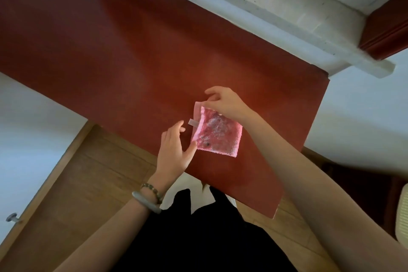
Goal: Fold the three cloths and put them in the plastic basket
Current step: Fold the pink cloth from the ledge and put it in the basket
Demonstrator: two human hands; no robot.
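Note:
A small pink cloth [217, 132], folded into a rough square with a white tag sticking out on its left, lies on the dark red table [123, 57]. My right hand [225, 101] pinches the cloth's far top corner between thumb and fingers. My left hand [174, 150] is spread flat beside the cloth, its fingertips touching the cloth's near left edge. Only this one cloth is in view. A pale basket [402, 216] shows partly at the right edge of the view.
A white window ledge [265, 17] runs along the table's far side. Wooden floor [84, 172] lies to the near left and a white wall to the right. Dark red curtain fabric [388, 28] hangs at the upper right.

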